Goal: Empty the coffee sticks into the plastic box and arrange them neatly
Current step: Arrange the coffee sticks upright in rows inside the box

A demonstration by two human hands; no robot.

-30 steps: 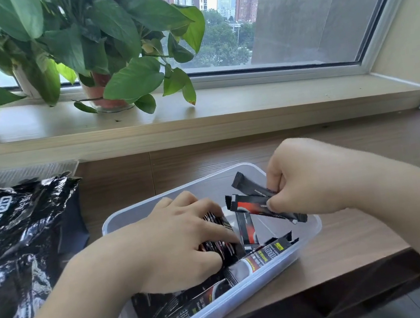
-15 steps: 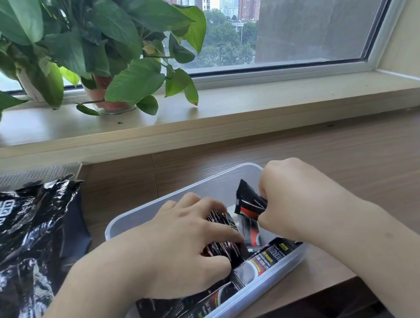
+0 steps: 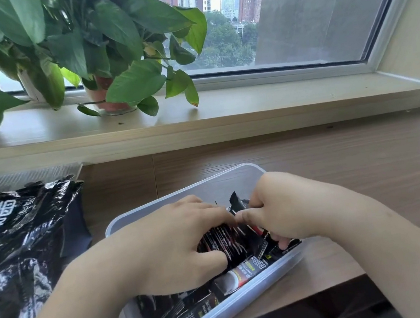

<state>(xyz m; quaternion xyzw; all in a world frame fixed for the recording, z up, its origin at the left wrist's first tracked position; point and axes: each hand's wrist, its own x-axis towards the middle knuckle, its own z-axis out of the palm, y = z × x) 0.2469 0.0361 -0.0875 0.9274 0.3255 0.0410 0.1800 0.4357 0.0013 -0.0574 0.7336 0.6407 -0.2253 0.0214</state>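
A clear plastic box (image 3: 236,175) sits at the table's front edge, holding several black coffee sticks (image 3: 194,312). My left hand (image 3: 173,244) is inside the box, fingers curled around a bundle of sticks (image 3: 224,239). My right hand (image 3: 287,204) is also in the box, pressed against the same bundle from the right, its fingers closed on sticks; one stick end (image 3: 236,202) pokes up between the hands. More sticks lie loose along the box's near wall.
A crumpled black coffee bag (image 3: 19,249) lies on the table to the left, a clear lid (image 3: 27,178) behind it. Potted leafy plants (image 3: 106,65) stand on the window sill. The wooden table's front edge (image 3: 359,276) runs just under the box.
My right hand came down from above the box's right rim with its sticks and moved left into the box, against the bundle under my left hand.
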